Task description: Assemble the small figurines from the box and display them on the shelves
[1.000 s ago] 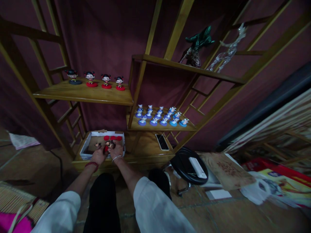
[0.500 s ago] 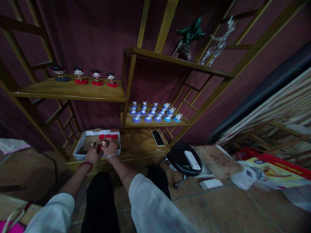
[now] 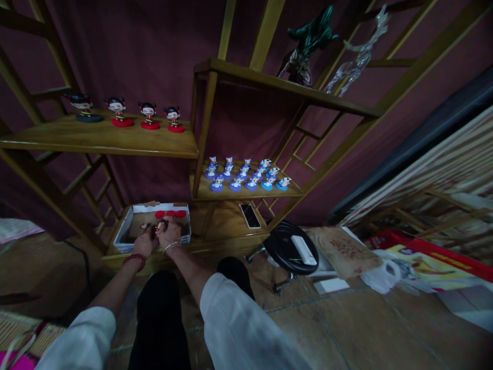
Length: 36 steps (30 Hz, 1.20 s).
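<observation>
Both my hands are together over a shallow white cardboard box (image 3: 121, 234) on the low shelf. My right hand (image 3: 169, 235) is closed round a small dark-haired figurine (image 3: 160, 224), whose head shows above the fingers. My left hand (image 3: 145, 243) meets it from the left, its fingers closed at the figurine's lower part, which they mostly hide. A second small figurine (image 3: 145, 226) lies in the box just beyond my left fingers. Several red round bases (image 3: 170, 213) lie along the box's far side.
Black-haired figurines (image 3: 147, 114) on round bases stand on the upper left shelf. Several purple and blue figurines (image 3: 235, 183) fill the middle shelf. A phone (image 3: 250, 216) lies right of the box. A black stool (image 3: 287, 249) stands beside the wooden shelf unit; a green statue (image 3: 308, 46) is above.
The view has shifted slightly. My hands stay together over the box, and the red part seen between them earlier is now covered by my fingers.
</observation>
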### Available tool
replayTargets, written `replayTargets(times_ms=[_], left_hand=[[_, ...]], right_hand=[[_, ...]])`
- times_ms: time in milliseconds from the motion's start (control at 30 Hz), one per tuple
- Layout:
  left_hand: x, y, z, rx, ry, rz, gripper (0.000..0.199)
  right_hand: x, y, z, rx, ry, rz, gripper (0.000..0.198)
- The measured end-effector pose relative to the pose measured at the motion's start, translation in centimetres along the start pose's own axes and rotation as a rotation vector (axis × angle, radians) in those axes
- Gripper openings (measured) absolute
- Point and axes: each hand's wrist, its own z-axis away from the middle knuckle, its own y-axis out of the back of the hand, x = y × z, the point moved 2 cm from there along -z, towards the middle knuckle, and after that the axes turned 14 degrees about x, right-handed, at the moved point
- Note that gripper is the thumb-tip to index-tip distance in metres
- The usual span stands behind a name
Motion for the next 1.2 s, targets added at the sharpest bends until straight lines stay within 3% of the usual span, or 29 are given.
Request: replayTargets(times_ms=[567, 867, 1200], left_hand=[[-0.1, 0.4, -0.1, -0.023, 0.133, 0.087, 0.04], [-0.2, 0.4, -0.4, 0.015, 0.206, 0.19, 0.043], [-1.3, -0.3, -1.1, 0.085, 0.361, 0.351, 0.038]], right_hand=[[0.4, 0.0, -0.2, 0.085, -0.033, -0.078, 0.025], [0.1, 0.3, -0.4, 0.06, -0.111, -0.152, 0.027], [1.1, -1.3, -0.7, 0.074, -0.145, -0.177, 0.028]])
